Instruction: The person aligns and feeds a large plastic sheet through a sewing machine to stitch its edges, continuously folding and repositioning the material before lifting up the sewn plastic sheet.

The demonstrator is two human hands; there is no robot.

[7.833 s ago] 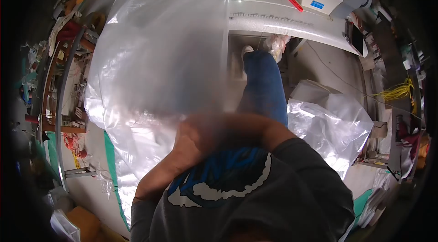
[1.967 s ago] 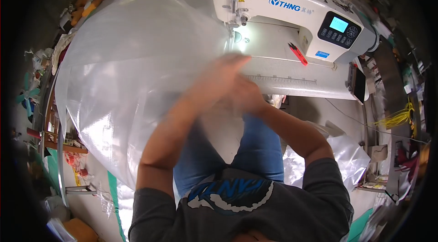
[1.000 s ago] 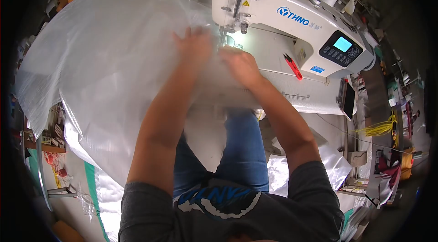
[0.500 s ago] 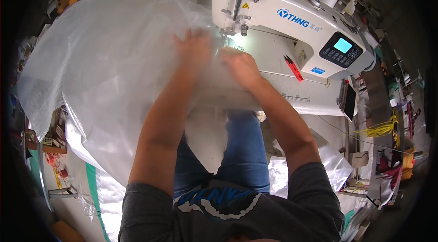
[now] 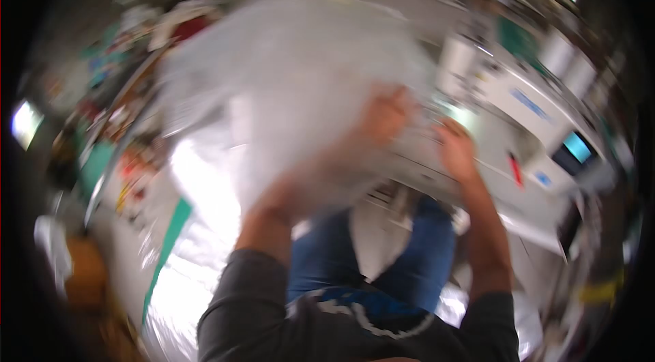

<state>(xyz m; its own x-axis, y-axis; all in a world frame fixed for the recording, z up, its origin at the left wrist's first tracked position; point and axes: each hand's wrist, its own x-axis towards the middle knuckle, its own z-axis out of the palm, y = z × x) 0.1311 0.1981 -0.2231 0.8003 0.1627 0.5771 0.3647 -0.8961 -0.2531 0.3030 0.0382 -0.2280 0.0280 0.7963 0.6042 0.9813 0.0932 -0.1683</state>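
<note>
A large translucent plastic sheet (image 5: 286, 68) spreads over the left side of the sewing table and hangs down toward my lap. My left hand (image 5: 389, 116) is at the sheet's right part, its forearm showing hazily through the plastic; motion smears its fingers. Close to the sheet's right edge, my right hand (image 5: 457, 147) has its fingers bent together, seemingly pinching that edge, though blur hides the exact contact. Both hands are just in front of the needle area of a white sewing machine (image 5: 525, 92), whose lamp lights the spot.
Red thread snips (image 5: 515, 169) lie on the table right of my right hand. White thread cones (image 5: 556, 51) stand behind the machine. A dark flat device (image 5: 570, 229) is at the table's right end. Shiny silvery sheeting (image 5: 198, 253) with a green strip lies at lower left.
The view has swung left, so the machine appears farther right and everything is blurred. Both hands remain near the needle area; the sheet's left part has drawn in toward the machine.
</note>
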